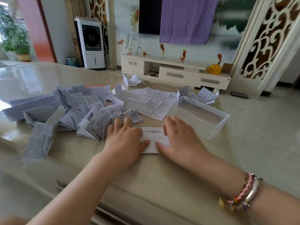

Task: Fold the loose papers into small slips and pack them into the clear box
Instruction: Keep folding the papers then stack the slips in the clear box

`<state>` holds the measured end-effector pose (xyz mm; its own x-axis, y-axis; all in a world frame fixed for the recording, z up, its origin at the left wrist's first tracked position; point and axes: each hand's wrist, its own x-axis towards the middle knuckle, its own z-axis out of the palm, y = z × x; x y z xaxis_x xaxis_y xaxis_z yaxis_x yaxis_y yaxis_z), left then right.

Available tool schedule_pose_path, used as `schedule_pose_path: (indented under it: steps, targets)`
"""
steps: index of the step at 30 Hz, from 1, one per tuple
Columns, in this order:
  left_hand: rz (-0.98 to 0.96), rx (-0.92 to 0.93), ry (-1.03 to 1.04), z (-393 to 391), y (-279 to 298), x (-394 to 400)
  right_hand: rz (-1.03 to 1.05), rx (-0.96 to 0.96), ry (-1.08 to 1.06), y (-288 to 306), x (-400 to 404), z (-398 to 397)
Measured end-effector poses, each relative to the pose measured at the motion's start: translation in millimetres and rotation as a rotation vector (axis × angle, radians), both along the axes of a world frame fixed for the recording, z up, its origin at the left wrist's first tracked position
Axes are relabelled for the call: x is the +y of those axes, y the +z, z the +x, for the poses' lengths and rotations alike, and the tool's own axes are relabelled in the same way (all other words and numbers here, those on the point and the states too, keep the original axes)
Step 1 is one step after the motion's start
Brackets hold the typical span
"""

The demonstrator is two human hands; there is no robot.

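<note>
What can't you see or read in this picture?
Head view only:
- Paper under both hands: the left hand and right hand cover its ends.
- Print on the pile of slips: too small and blurred to read.
- Clear box: looks empty, but its see-through walls blur what's inside.

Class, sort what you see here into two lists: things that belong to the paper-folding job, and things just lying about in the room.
Part of the job:
- paper being pressed flat under left hand and right hand
- pile of folded papers
- unfolded sheet
- clear box, nothing in it

Just lying about:
- air cooler
- TV cabinet
- yellow bag
- potted plant
</note>
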<state>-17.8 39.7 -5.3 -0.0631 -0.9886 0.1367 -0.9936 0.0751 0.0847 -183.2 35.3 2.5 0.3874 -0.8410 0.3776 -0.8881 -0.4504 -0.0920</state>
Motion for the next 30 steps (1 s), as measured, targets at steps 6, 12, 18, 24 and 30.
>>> schedule_pose_path:
  steps: [6,12,18,24,30]
  targets:
    - [0.147,-0.007,-0.019,3,2,5,0.112,0.012,-0.040,-9,11,7]
    - [0.212,-0.026,-0.021,4,4,7,0.198,-0.091,-0.127,-12,19,-1]
    - [0.220,-0.037,-0.009,5,2,7,0.259,-0.121,-0.191,-13,23,-19]
    - [0.179,-0.084,0.027,-12,3,8,0.379,-0.185,-0.228,-11,21,-30]
    - [0.179,-0.038,0.015,-19,2,7,0.209,-0.281,-0.154,-12,20,-23]
